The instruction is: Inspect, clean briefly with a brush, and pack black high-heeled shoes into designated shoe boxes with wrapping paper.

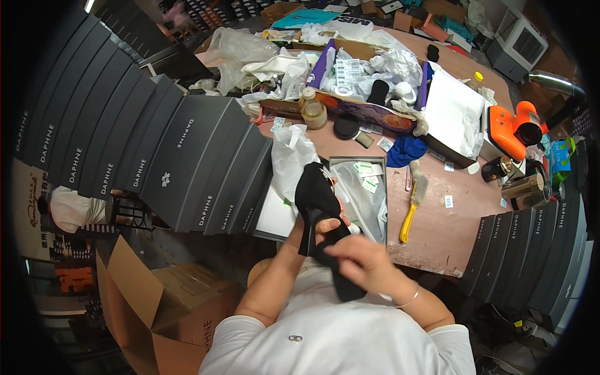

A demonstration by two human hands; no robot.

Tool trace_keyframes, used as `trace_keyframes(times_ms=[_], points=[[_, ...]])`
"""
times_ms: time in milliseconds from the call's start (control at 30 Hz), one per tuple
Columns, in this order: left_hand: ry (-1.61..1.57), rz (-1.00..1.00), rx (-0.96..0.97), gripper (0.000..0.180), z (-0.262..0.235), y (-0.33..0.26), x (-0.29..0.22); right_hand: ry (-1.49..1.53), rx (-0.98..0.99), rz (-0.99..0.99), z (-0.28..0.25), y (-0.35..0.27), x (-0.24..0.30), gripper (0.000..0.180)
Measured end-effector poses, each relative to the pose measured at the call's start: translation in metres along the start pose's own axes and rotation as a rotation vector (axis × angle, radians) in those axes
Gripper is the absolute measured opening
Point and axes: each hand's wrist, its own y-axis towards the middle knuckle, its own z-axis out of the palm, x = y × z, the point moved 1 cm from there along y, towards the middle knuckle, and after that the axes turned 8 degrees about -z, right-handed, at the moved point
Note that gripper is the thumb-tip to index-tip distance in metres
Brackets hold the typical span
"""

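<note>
A black high-heeled ankle boot (317,195) is held up in front of my chest, its foot part upward and its dark shaft hanging toward my lap. My left hand (326,226) is closed around it near the heel, thumb across the front and the other fingers mostly behind. My right hand (365,261), blurred by motion, has curled fingers on the boot's shaft. Just beyond the boot, an open grey shoebox (385,215) holds translucent wrapping and green-and-white slips. White tissue (294,153) lies left of it.
Stacks of grey shoeboxes (187,156) rise on the left, more boxes (531,250) on the right. On the table lie a yellow-handled brush (409,215), blue cloth (406,151), bottle (312,112) and orange tool (505,132). A carton (181,300) stands open at lower left.
</note>
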Motion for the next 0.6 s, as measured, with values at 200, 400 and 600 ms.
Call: trace_keyframes(times_ms=[200,400,600], points=[[1.278,0.390,0.240,0.046,-0.002,0.005,-0.028,-0.767,-0.467,0.399,-0.120,-0.087,-0.173,0.025],[1.816,0.450,0.316,0.039,-0.101,0.016,0.022,-0.611,-0.133,0.351,-0.054,-0.048,-0.172,0.027],[1.943,0.246,0.093,0.032,-0.154,0.018,0.041,-1.429,0.217,0.160,0.001,-0.045,-0.252,0.047]])
